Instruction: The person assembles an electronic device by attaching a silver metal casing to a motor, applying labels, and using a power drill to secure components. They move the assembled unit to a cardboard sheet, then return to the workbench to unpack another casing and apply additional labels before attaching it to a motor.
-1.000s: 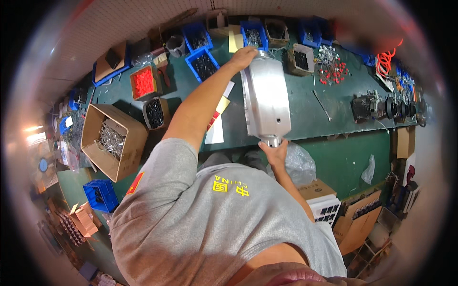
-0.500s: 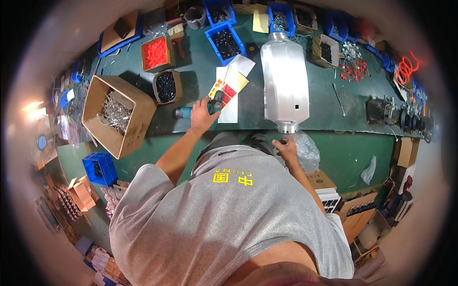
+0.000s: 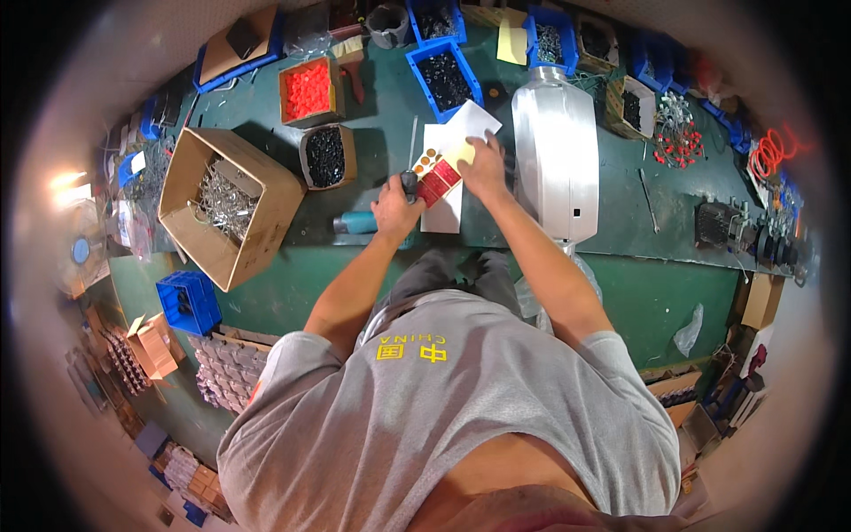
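My left hand [image 3: 396, 209] is curled around a teal and black power drill [image 3: 356, 222], which lies on the green workbench [image 3: 381, 106]. Much of the drill's middle is hidden under the fingers. Beside it is a sheet of red and orange stickers [image 3: 438, 183], lying over white paper [image 3: 441, 217]. My right hand [image 3: 486, 168] reaches in from the right, its thumb and fingers closed on the sheet's pale yellow far end. To the right of that hand, a long silver metal housing [image 3: 556, 142] lies lengthwise on the bench.
At left stand a large carton of wire-like metal parts [image 3: 284, 191], a box of red caps [image 3: 308, 92] and a box of black parts [image 3: 324, 158]. Blue bins [image 3: 474, 89] line the back. A wrench [image 3: 650, 202] and a black-wheeled device [image 3: 722, 222] lie at right.
My right hand has risen from the near end of the metal housing to the sticker sheet. The drill and the sheet have shifted slightly. The view has swung a little left.
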A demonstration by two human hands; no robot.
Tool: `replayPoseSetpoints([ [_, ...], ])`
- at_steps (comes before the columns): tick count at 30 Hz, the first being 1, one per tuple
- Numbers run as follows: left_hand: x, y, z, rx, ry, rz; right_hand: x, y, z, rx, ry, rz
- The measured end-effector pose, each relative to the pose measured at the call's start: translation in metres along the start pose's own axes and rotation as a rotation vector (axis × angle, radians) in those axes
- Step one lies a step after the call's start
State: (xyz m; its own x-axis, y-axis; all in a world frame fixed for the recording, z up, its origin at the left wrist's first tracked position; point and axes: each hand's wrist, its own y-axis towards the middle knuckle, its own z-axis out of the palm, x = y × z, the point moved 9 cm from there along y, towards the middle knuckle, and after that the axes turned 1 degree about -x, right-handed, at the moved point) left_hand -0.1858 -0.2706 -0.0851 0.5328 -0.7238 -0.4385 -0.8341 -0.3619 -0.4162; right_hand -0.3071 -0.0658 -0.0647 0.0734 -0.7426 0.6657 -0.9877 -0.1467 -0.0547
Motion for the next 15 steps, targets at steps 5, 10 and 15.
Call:
replayPoseSetpoints([
  [5, 0.028, 0.012, -0.009, -0.078, -0.016, -0.113, -0.005, 0.055, 0.003, -0.037, -0.244, 0.047],
  [10, 0.028, 0.011, -0.01, -0.11, -0.021, -0.091, -0.011, 0.07, 0.007, 0.034, -0.316, -0.034],
  [15, -0.007, 0.0, -0.027, -0.218, 0.09, 0.207, -0.022, 0.073, 0.011, 0.077, -0.218, 0.135],
])
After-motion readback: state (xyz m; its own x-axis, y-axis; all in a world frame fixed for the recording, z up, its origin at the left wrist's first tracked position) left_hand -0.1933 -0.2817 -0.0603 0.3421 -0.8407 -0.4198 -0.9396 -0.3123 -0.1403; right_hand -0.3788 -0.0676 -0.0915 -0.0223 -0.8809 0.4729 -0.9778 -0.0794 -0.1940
